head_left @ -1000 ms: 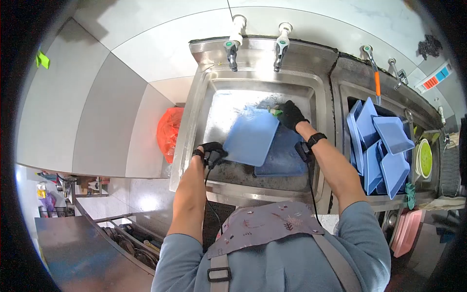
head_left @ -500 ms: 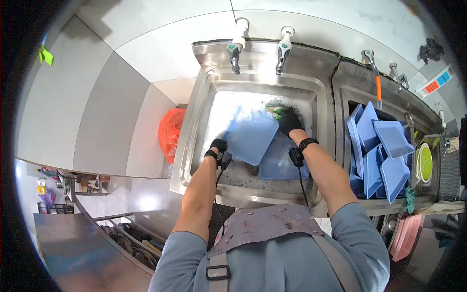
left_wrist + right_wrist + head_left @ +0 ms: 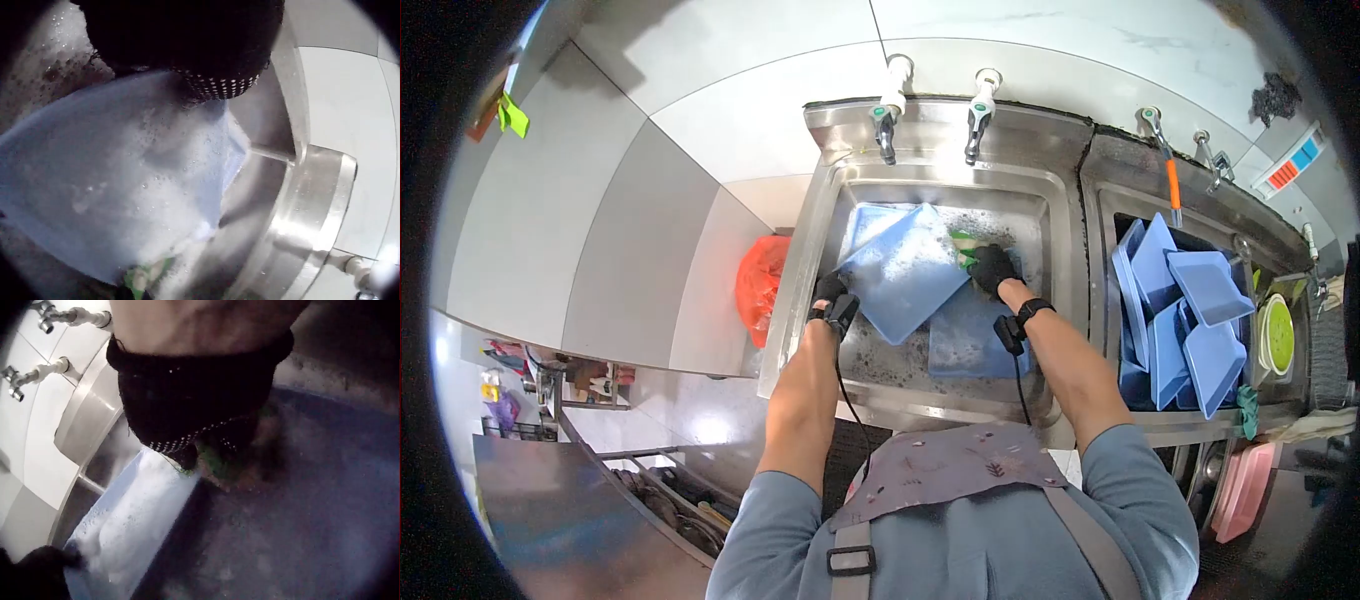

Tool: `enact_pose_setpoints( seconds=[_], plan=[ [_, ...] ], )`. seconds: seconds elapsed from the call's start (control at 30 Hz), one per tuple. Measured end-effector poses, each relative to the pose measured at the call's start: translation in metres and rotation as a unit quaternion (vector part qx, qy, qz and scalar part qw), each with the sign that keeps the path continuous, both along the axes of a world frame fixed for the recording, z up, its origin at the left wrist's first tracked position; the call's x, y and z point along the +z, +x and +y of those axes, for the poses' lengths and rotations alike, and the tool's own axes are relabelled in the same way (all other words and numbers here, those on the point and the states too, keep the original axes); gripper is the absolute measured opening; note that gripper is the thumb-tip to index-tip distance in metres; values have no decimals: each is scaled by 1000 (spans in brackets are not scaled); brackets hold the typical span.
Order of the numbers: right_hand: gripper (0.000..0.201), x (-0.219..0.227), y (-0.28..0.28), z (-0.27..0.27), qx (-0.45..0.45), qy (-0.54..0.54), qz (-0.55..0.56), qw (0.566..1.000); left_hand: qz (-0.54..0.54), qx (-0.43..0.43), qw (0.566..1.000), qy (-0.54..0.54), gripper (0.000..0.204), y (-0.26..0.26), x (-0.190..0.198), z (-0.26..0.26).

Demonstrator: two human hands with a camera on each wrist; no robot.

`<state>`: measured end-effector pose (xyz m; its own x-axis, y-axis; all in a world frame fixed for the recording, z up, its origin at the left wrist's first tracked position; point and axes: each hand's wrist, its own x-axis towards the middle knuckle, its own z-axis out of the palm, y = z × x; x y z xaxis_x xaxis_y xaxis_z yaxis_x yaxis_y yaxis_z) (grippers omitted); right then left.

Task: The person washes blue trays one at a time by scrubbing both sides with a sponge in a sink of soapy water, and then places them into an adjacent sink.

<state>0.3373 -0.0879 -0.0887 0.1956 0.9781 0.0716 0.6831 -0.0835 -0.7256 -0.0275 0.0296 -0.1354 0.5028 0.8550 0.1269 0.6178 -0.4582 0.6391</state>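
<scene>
The left hand [image 3: 832, 290] grips the left edge of a blue tray [image 3: 910, 285] in the sink [image 3: 920, 402]; the right hand [image 3: 992, 268] holds a green sponge [image 3: 963, 239] at its right edge. The tray has just turned, and a second tray [image 3: 878, 222] now shows at far left. Scrubbing seems unfinished: foam coats the held one.

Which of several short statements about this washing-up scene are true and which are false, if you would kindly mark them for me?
1. The right hand holds a green pad. True.
2. The left hand touches nothing. False: it holds the soapy blue tray by its edge.
3. The left sink contains only one tray. False: a second tray lies there too.
4. Blue trays are heaped in the right basin. True.
5. The red bag is right of both basins. False: it is left of them.
</scene>
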Motion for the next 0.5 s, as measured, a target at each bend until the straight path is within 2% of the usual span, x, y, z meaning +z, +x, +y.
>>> enact_pose_setpoints(
  seconds=[0.07, 0.13, 0.2, 0.23, 0.27, 0.3, 0.33, 0.4, 0.43, 0.47, 0.5],
  plan=[
    [30, 5, -4, -5, 32, 84, 18, 996, 7, 50, 996, -77, 21, 1, -16, 37],
    [28, -4, -1, -6, 27, 88, 49, 995, 30, 49, 996, -73, 22, 7, 18, 41],
    [26, -13, 5, -6, 22, 90, 79, 993, 124, 26, 989, 81, 22, 18, 61, 27],
    [26, -13, 9, -1, 13, 16, -41, 999, 69, 54, 995, 57, 24, 18, 69, 31],
    [26, -15, 13, 6, 3, -58, -161, 985, 70, 53, 995, 57, 24, 28, 95, 21],
    [26, -32, 23, 12, 17, -36, -184, 982, -85, 82, 993, 2, 25, 44, 138, 2],
    [26, -43, 32, 18, 17, -35, -184, 982, -238, 109, 964, -52, 27, 55, 163, -7],
    [27, -39, 38, 23, -33, -15, -199, 979, -223, 99, 969, -38, 25, 59, 175, -5],
    [28, -37, 44, 21, -33, 33, -178, 983, -242, 96, 965, -21, 24, 64, 177, -8],
    [28, -24, 47, 17, -34, 33, -178, 983, -261, 92, 961, -5, 23, 70, 187, -16],
    [29, -13, 52, 14, -57, 13, -199, 978, -217, 91, 971, 44, 23, 73, 193, -23]
  ],
)
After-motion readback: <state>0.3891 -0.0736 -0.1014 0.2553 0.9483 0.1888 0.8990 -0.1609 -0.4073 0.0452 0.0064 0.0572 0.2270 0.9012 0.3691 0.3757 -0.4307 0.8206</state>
